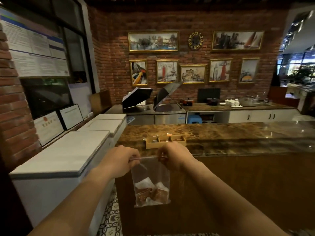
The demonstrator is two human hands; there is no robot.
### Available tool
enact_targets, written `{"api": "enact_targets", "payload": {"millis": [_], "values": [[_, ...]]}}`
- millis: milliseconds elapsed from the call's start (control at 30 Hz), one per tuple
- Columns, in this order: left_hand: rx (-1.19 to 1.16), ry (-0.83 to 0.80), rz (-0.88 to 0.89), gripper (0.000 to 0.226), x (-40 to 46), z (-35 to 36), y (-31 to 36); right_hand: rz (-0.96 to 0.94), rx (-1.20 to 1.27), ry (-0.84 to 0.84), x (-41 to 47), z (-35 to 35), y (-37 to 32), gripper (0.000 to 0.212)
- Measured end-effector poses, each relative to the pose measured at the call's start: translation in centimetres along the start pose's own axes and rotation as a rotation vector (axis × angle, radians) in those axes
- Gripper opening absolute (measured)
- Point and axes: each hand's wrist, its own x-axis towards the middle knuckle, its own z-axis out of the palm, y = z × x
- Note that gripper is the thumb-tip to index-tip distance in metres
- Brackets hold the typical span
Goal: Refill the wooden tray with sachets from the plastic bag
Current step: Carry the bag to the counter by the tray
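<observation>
A clear plastic bag (150, 178) hangs in front of the counter, with brown and white sachets (150, 193) gathered at its bottom. My left hand (121, 159) pinches the bag's top strip at its left end. My right hand (172, 155) pinches the same strip at its right end. Just beyond my hands a wooden tray (164, 145) with three compartments sits near the front edge of the marble counter (221, 135). A few sachets lie in the tray's compartments.
White chest freezers (64, 155) stand to the left of the counter. Behind the counter are a steel worktop with two open umbrellas (136, 97), pots and white cups. The brown counter front (230, 184) drops below the bag.
</observation>
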Motion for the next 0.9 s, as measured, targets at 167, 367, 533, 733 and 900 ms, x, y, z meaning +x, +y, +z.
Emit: {"api": "enact_targets", "payload": {"millis": [167, 367, 533, 733, 900], "values": [[0.003, -0.031, 0.021, 0.011, 2.5, 1.0, 2.0, 0.015, 0.009, 0.025, -0.1, -0.3, 3.1, 0.014], [-0.029, -0.063, 0.03, 0.016, 5.6, 2.4, 3.3, 0.035, 0.024, 0.014, 1.0, -0.2, 6.5, 0.016], [-0.127, -0.086, 0.013, 0.011, 9.0, 3.8, 3.4, 0.094, 0.013, -0.007, 3.3, 0.7, 8.9, 0.021], [-0.104, -0.012, 0.014, 0.005, 13.4, 6.5, 1.5, 0.13, 0.07, -0.035, 7.3, 2.5, 11.7, 0.015], [-0.173, -0.102, -0.041, 0.012, 19.4, 9.0, -1.1, 0.17, 0.033, -0.073, 13.2, 4.0, 14.2, 0.016]]}}
